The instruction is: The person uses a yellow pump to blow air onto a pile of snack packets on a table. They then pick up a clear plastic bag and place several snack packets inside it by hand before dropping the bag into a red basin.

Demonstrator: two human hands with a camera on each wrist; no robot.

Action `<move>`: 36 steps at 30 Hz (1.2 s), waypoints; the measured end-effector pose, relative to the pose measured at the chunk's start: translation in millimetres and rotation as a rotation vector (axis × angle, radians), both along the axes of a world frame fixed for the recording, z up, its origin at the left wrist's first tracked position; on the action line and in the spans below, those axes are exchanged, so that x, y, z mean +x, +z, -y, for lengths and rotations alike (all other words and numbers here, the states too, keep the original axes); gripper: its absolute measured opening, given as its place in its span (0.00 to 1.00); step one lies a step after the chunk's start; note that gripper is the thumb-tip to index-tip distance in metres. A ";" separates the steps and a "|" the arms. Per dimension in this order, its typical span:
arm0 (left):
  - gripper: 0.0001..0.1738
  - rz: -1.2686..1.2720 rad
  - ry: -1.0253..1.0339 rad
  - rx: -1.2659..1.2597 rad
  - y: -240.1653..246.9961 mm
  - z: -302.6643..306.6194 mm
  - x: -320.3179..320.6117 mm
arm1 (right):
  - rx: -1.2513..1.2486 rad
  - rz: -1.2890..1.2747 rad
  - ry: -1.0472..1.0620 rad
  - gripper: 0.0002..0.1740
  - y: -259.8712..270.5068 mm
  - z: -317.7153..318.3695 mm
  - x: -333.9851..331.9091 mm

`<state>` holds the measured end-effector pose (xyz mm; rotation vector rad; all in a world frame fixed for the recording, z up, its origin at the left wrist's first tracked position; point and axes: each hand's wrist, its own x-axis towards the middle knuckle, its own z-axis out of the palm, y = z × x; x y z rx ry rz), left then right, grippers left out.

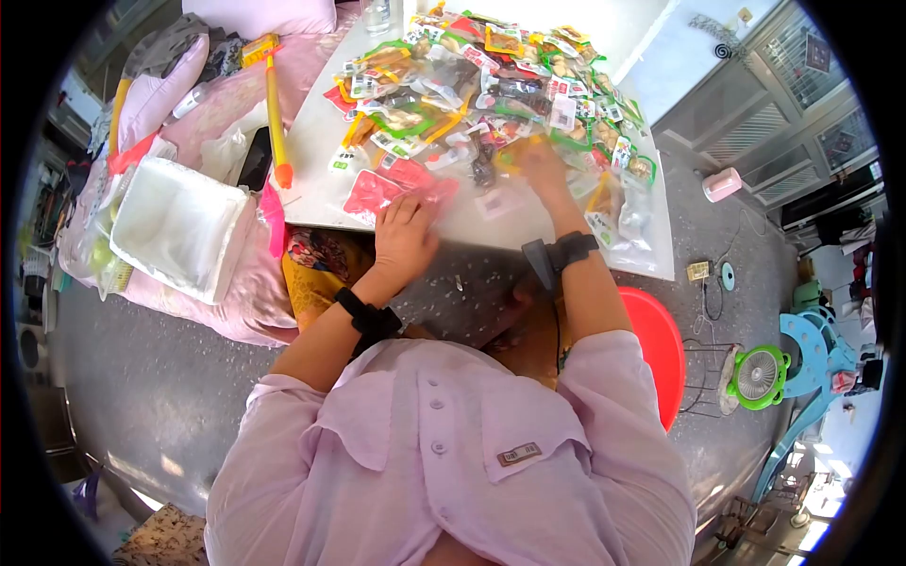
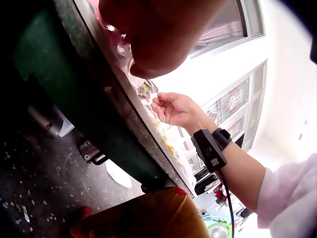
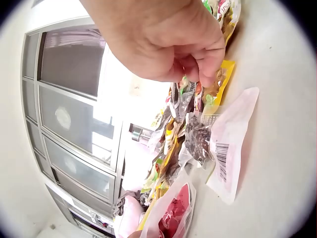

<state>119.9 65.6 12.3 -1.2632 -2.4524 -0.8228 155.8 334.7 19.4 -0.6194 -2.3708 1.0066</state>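
My left hand [image 1: 406,241] lies at the table's front edge, its fingers over the near edge of a clear packet with pink-red contents [image 1: 389,187]. That packet [image 3: 174,210] also shows low in the right wrist view. Farther right, my right hand [image 1: 547,174] reaches over the tabletop. With curled fingers it pinches a yellow-edged snack packet [image 3: 221,82], part of which the hand hides. Between the hands lie a packet of dark food [image 3: 197,139] and a pale packet with a barcode [image 3: 229,148].
A large heap of snack packets [image 1: 510,80] spreads over the white table [image 1: 462,226]. At left, a white foam box [image 1: 175,226], a yellow stick-like object [image 1: 276,123] and a dark phone [image 1: 256,158] lie on a pink-covered bed. A red basin [image 1: 651,349] stands by my right side.
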 end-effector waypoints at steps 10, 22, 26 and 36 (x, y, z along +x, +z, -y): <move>0.21 -0.093 -0.089 0.002 -2.6 4.5 -2.4 | 0.163 -0.045 -0.031 0.13 -5.0 7.7 4.5; 0.20 -0.125 -0.078 0.020 -10.2 2.8 -3.0 | 0.619 0.648 -0.444 0.15 12.6 -91.8 33.7; 0.20 -0.111 -0.075 0.007 -9.3 2.8 -1.6 | 0.588 0.583 -0.431 0.16 14.2 -90.7 30.4; 0.21 -0.108 -0.084 -0.014 -9.8 2.8 -1.6 | 0.839 0.451 -0.294 0.09 28.1 -76.9 36.4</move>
